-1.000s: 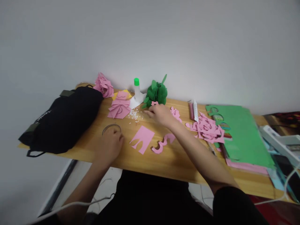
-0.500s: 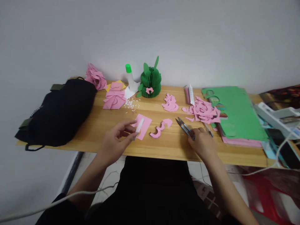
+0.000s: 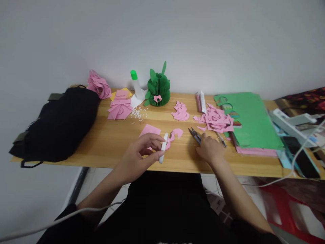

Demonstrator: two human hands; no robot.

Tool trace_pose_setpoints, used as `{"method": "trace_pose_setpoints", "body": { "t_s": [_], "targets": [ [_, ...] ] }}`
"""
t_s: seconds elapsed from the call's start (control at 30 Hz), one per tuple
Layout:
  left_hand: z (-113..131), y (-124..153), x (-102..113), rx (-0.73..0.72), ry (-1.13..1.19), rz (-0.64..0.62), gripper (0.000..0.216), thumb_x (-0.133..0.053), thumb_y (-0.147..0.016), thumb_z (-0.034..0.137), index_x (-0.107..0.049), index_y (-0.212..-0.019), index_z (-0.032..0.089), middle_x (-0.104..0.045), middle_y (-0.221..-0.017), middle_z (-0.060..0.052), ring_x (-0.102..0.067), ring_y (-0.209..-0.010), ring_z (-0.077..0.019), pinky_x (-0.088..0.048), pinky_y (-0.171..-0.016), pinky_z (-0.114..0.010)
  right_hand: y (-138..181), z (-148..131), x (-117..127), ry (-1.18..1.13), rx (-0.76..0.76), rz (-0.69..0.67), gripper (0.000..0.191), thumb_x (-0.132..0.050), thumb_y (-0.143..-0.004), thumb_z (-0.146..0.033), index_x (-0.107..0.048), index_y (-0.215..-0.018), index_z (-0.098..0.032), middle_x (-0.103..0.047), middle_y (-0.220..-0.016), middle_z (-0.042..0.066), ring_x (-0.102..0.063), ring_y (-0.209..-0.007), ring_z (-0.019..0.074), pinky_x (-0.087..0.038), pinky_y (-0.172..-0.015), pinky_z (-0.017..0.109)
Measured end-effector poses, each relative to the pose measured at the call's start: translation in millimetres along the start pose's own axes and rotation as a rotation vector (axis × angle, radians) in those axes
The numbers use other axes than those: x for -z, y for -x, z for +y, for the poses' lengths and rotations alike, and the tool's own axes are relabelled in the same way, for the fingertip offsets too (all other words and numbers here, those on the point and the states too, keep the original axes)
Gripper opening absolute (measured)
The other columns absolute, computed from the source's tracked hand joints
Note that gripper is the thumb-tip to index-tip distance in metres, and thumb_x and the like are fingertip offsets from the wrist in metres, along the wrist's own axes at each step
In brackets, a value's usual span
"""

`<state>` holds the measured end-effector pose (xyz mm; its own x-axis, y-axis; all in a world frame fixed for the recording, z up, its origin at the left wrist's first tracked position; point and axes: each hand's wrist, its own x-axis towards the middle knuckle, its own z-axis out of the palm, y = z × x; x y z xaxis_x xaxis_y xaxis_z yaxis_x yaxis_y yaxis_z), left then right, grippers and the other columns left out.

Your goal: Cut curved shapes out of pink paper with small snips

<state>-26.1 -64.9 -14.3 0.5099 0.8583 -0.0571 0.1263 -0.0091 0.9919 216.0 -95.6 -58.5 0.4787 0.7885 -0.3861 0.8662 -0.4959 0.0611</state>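
My left hand (image 3: 142,154) is closed around a thin white ring-shaped roll (image 3: 164,148), held on edge above the front of the wooden table (image 3: 114,149). Behind it lie a pink paper square (image 3: 149,130) and a pink curly cut-out (image 3: 175,134). My right hand (image 3: 209,149) rests on the table with its fingers closed on the handle end of small dark scissors (image 3: 194,134), whose blades point away to the left. A green honeycomb paper ball (image 3: 158,88) with a pink piece on it stands at the back by the wall.
A black bag (image 3: 56,123) fills the table's left end. A glue bottle (image 3: 135,84) with a green cap, folded pink papers (image 3: 119,109) and pink scraps (image 3: 215,119) lie at the back. Green and pink sheets (image 3: 248,122) are stacked at the right, next to a white device (image 3: 291,125) and cables.
My right hand came back from the green paper ball and closed on the scissors. My left hand lifted the white ring off the table and carried it right. The view shifted.
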Motion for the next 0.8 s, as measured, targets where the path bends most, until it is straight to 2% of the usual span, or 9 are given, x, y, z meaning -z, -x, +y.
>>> {"method": "trace_pose_setpoints", "body": {
  "t_s": [0.17,0.3,0.33,0.4,0.47,0.6,0.73,0.8],
  "targets": [
    [1.7,-10.4,-3.0,0.062,0.173,-0.064,0.019,-0.069,-0.076,0.022,-0.06,-0.093,0.018,-0.062,-0.076,0.002,-0.06,-0.065,-0.0098,-0.053,-0.058,-0.021,-9.4,17.0,-3.6,-0.125,0.015,-0.017,0.025,-0.042,-0.084,-0.011,-0.061,-0.1,-0.007,-0.069,-0.095,0.026,-0.068,-0.091,0.0331,-0.048,-0.073,0.038],
    [3.2,-21.4,-5.4,0.11,0.29,-0.056,0.02,-0.07,-0.073,0.021,-0.059,-0.09,0.018,-0.061,-0.073,0.004,-0.056,-0.057,-0.0072,-0.049,-0.051,-0.018,2.7,34.2,5.0,-0.302,0.163,-0.022,0.023,-0.039,-0.082,-0.013,-0.058,-0.095,-0.015,-0.068,-0.085,0.011,-0.066,-0.082,0.0226,-0.048,-0.069,0.03],
    [3.9,-23.8,-6.0,0.125,0.308,-0.061,0.02,-0.07,-0.073,0.02,-0.059,-0.09,0.018,-0.061,-0.073,0.004,-0.056,-0.057,-0.0072,-0.049,-0.051,-0.018,8.7,37.2,7.6,-0.406,0.231,-0.018,0.023,-0.038,-0.083,-0.016,-0.057,-0.096,-0.017,-0.065,-0.08,0.008,-0.064,-0.076,0.0198,-0.048,-0.065,0.028],
    [5.6,-27.9,-7.0,0.153,0.325,-0.08,0.02,-0.07,-0.073,0.02,-0.06,-0.09,0.018,-0.061,-0.073,0.003,-0.057,-0.058,-0.0075,-0.05,-0.05,-0.018,21.5,40.7,12.7,-0.805,0.437,-0.019,0.026,-0.037,-0.09,-0.032,-0.057,-0.099,-0.019,-0.055,-0.065,0.002,-0.055,-0.059,0.0181,-0.044,-0.053,0.028],
    [7.4,-31.1,-8.0,0.174,0.321,-0.099,0.019,-0.069,-0.073,0.02,-0.061,-0.089,0.017,-0.06,-0.073,0.003,-0.057,-0.059,-0.0078,-0.05,-0.05,-0.018,32.2,40.1,17.9,-1.049,0.574,-0.017,0.037,-0.038,-0.093,-0.048,-0.062,-0.093,-0.02,-0.049,-0.059,0.0,-0.048,-0.053,0.0169,-0.04,-0.049,0.028],
    [10.0,-35.0,-9.4,0.181,0.311,-0.133,0.019,-0.07,-0.073,0.021,-0.06,-0.09,0.017,-0.06,-0.074,0.003,-0.056,-0.059,-0.0075,-0.052,-0.051,-0.018,39.8,30.6,29.8,-1.03,0.649,0.008,0.038,-0.05,-0.092,-0.052,-0.068,-0.08,-0.021,-0.052,-0.061,0.0,-0.043,-0.052,0.0134,-0.035,-0.048,0.026],
    [12.0,-36.8,-9.9,0.182,0.309,-0.166,0.02,-0.07,-0.075,0.02,-0.061,-0.093,0.017,-0.059,-0.074,0.003,-0.056,-0.059,-0.0076,-0.053,-0.05,-0.017,35.0,20.6,39.7,-0.984,0.702,-0.025,0.049,-0.045,-0.094,-0.055,-0.06,-0.063,-0.019,-0.033,-0.052,-0.004,-0.029,-0.045,0.0104,-0.026,-0.042,0.025],
    [13.5,-37.8,-9.9,0.188,0.305,-0.184,0.02,-0.069,-0.075,0.02,-0.061,-0.094,0.018,-0.058,-0.074,0.003,-0.056,-0.059,-0.0078,-0.053,-0.05,-0.017,32.4,17.2,42.8,-0.961,0.726,-0.042,0.052,-0.043,-0.094,-0.056,-0.056,-0.06,-0.02,-0.029,-0.052,-0.005,-0.027,-0.045,0.0098,-0.024,-0.042,0.025]
  ]
}}
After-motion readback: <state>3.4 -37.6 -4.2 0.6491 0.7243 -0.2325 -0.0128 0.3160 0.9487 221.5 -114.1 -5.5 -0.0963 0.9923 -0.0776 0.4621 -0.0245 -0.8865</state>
